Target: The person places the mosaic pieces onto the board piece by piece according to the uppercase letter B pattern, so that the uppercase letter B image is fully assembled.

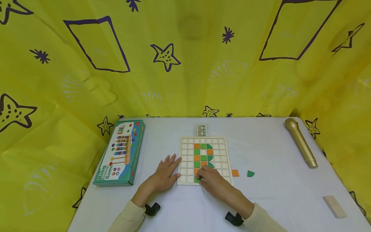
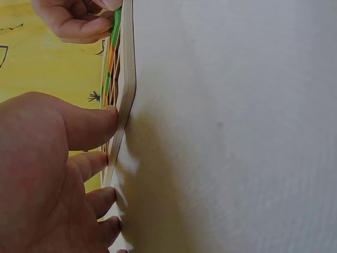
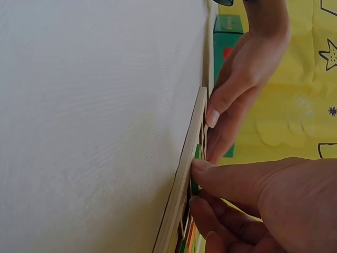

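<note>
A pale wooden grid board [image 1: 183,171] lies on the white table, with orange and green tiles in its middle columns forming an R-like shape. My left hand [image 1: 164,174] rests flat with spread fingers at the board's left edge, its thumb touching the rim in the left wrist view. Over the bottom rows, my right hand [image 1: 214,182] pinches a green tile [image 3: 195,185] between thumb and fingers at the board's near edge. Those fingers partly hide the tile and the cells around it. Right of the board lie a loose orange square tile [image 1: 235,173] and a green quarter-round tile [image 1: 250,174].
Behind the board is a small pattern card [image 1: 202,129]. A green ring game box [image 1: 118,154] lies at left. On the right are a gold microphone [image 1: 301,142] and a pale wooden block [image 1: 334,206]. Yellow cloth [image 1: 185,87] hangs behind the table.
</note>
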Demonstrator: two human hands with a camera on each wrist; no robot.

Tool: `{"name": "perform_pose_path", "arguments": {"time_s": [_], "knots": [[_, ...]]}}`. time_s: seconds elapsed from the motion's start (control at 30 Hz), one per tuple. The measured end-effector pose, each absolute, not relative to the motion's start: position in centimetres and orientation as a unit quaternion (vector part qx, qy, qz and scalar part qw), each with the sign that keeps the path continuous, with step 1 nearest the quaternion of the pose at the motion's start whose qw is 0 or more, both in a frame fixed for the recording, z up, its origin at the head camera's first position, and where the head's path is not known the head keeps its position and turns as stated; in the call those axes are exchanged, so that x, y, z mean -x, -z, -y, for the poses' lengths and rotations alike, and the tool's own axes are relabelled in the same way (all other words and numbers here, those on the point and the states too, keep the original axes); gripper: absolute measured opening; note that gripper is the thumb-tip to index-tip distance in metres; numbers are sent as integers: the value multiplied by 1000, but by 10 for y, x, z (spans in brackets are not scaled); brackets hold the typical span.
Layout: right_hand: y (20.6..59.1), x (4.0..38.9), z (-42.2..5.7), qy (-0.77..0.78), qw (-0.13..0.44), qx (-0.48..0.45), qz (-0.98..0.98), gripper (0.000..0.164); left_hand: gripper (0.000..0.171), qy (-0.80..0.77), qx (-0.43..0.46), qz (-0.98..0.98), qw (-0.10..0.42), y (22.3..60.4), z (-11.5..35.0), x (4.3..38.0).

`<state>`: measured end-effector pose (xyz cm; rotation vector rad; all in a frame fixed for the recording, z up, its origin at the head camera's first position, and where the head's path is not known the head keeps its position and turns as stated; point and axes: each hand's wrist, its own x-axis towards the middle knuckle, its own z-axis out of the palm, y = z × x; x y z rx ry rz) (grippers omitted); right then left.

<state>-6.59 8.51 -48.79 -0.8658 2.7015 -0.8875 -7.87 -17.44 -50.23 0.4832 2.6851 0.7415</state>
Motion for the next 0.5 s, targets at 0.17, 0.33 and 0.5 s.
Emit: {"name": "perform_pose_path", "arguments": {"time_s": [0.17, 0.33, 0.5], "knots": [[490, 67, -86, 283, 64, 299, -909, 13, 64, -258, -170, -938, 158, 502, 174, 79], [487, 67, -94, 286, 70, 273, -916, 13, 64, -259, -171, -938, 157, 504, 174, 80], [480, 72, -116, 308, 94, 208, -924, 13, 65, -257, -170, -938, 156, 506, 175, 80]]}}
